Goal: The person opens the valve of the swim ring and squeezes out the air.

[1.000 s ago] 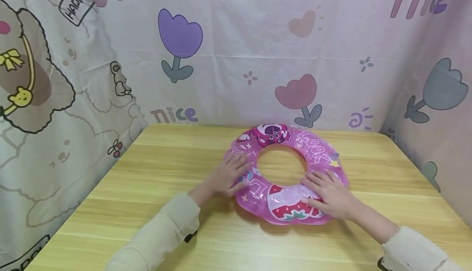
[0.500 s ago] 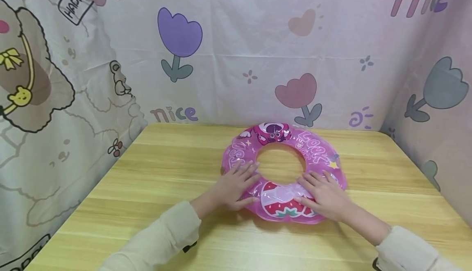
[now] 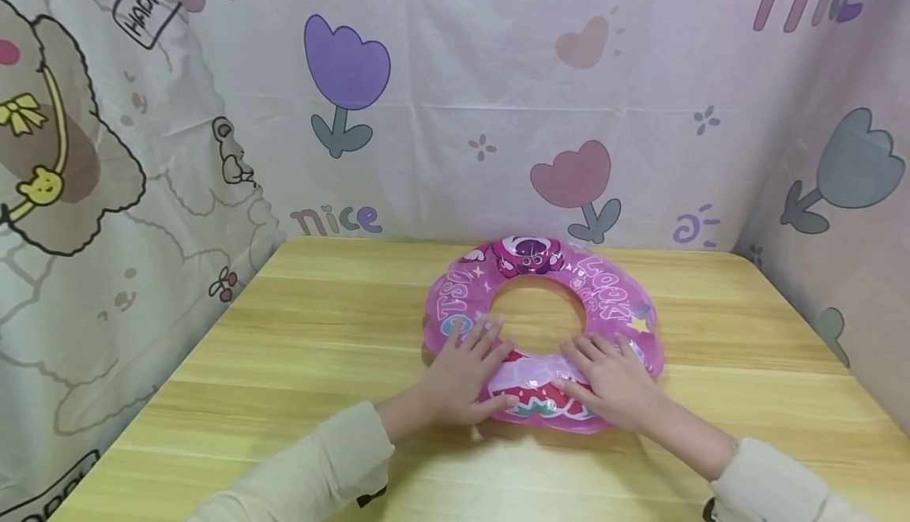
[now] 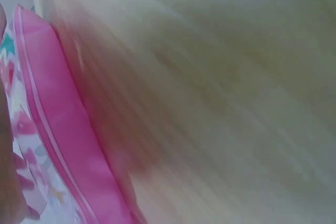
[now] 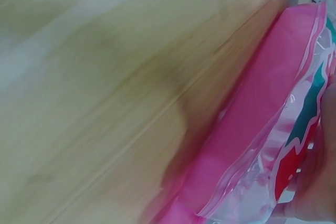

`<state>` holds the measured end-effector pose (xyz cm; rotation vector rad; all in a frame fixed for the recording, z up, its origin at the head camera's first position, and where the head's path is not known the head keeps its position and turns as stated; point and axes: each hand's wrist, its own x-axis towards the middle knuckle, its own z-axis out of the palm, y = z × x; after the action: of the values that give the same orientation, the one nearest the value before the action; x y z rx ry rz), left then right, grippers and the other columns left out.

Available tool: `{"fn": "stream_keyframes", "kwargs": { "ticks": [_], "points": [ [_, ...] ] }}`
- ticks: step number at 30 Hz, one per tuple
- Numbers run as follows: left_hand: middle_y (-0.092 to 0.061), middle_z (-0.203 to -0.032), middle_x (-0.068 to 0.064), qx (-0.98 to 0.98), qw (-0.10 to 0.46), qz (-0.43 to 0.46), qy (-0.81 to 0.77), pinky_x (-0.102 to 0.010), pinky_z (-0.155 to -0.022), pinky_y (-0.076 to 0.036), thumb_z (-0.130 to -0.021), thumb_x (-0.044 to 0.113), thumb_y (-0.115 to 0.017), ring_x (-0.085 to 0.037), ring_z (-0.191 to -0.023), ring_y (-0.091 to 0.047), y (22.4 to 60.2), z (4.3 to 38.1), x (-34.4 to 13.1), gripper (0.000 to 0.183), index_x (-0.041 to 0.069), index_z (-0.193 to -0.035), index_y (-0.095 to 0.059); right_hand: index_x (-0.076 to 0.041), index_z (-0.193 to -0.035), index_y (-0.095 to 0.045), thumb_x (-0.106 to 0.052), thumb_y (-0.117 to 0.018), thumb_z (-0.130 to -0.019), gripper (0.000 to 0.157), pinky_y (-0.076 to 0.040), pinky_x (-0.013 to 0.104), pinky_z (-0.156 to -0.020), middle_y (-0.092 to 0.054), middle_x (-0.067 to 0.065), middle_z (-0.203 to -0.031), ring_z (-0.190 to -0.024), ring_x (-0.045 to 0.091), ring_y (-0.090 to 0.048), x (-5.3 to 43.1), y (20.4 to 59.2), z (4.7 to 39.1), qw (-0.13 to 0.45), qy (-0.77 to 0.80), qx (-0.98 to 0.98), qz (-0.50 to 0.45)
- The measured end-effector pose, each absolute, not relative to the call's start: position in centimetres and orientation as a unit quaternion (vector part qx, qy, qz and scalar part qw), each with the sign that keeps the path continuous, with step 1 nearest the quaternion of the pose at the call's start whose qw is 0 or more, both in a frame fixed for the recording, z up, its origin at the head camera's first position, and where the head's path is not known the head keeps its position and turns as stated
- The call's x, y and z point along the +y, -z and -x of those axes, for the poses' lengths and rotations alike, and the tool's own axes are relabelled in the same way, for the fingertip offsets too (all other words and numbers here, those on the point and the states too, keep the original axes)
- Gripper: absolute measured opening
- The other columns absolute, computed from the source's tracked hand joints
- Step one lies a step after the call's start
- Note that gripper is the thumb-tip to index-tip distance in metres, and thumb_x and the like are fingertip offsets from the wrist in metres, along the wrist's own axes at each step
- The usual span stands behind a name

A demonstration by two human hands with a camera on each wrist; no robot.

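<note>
A pink inflatable swim ring (image 3: pixel 618 293) lies flat on the wooden table, printed with a bear, lettering and strawberries. My left hand (image 3: pixel 465 376) rests on its near left part, fingers spread and fairly straight. On the near right part lies my right hand (image 3: pixel 614 380), its fingers also extended over the top. Between the two hands the strawberry print shows. The left wrist view has the ring's pink side wall (image 4: pixel 68 108) along its left edge. In the right wrist view the seam and side wall (image 5: pixel 252 108) run down the right, beside part of the hand.
The light wooden table (image 3: pixel 306 309) reaches back to a printed cloth backdrop (image 3: pixel 455 72) with tulips and words. More cloth hangs at the left and right sides. Bare wood surrounds the ring.
The ring has turned a little counterclockwise and slid slightly left. My left hand has moved nearer and to the right along it; my right hand has shifted left.
</note>
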<state>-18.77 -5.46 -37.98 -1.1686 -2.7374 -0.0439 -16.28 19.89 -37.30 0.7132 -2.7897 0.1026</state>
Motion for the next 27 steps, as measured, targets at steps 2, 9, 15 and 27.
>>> {"fn": "stream_keyframes", "kwargs": {
  "ticks": [2, 9, 15, 27],
  "points": [
    [-0.016, -0.155, -0.013, -0.919, 0.088, 0.384, 0.009, -0.060, -0.112, -0.012, -0.089, 0.064, -0.035, -0.036, -0.143, -0.015, 38.1, 18.6, -5.3, 0.074, 0.016, -0.145, -0.032, -0.008, -0.125, -0.058, -0.048, -0.054, -0.089, 0.055, -0.029, 0.065, -0.103, -0.058, 0.017, -0.127, -0.121, 0.039, -0.049, 19.6, 37.3, 16.1, 0.128, -0.037, -0.961, -0.242],
    [-0.017, -0.155, -0.015, -0.922, 0.085, 0.377, 0.011, -0.063, -0.110, -0.012, -0.088, 0.065, -0.036, -0.039, -0.142, -0.015, 38.5, 18.5, -5.2, 0.074, 0.017, -0.144, -0.033, -0.009, -0.126, -0.058, -0.048, -0.054, -0.089, 0.054, -0.026, 0.066, -0.103, -0.058, 0.015, -0.128, -0.123, 0.039, -0.047, 19.3, 37.3, 15.8, 0.109, -0.063, -0.963, -0.238],
    [-0.016, -0.155, -0.014, -0.924, 0.080, 0.373, 0.020, -0.063, -0.111, -0.011, -0.088, 0.065, -0.038, -0.039, -0.142, -0.014, 38.8, 18.6, -5.5, 0.074, 0.017, -0.144, -0.033, -0.010, -0.128, -0.056, -0.049, -0.055, -0.088, 0.056, -0.015, 0.068, -0.105, -0.053, 0.016, -0.134, -0.130, 0.041, -0.039, 20.2, 37.5, 16.0, 0.107, -0.102, -0.953, -0.266],
    [-0.015, -0.156, -0.013, -0.916, 0.082, 0.393, 0.005, -0.064, -0.111, -0.008, -0.088, 0.065, -0.038, -0.038, -0.143, -0.010, 38.7, 19.4, -6.6, 0.074, 0.016, -0.144, -0.035, -0.011, -0.132, -0.052, -0.053, -0.061, -0.082, 0.066, -0.026, 0.061, -0.102, -0.050, 0.013, -0.137, -0.129, 0.037, -0.037, 22.7, 37.7, 16.7, 0.160, -0.082, -0.924, -0.337]
  ]
}}
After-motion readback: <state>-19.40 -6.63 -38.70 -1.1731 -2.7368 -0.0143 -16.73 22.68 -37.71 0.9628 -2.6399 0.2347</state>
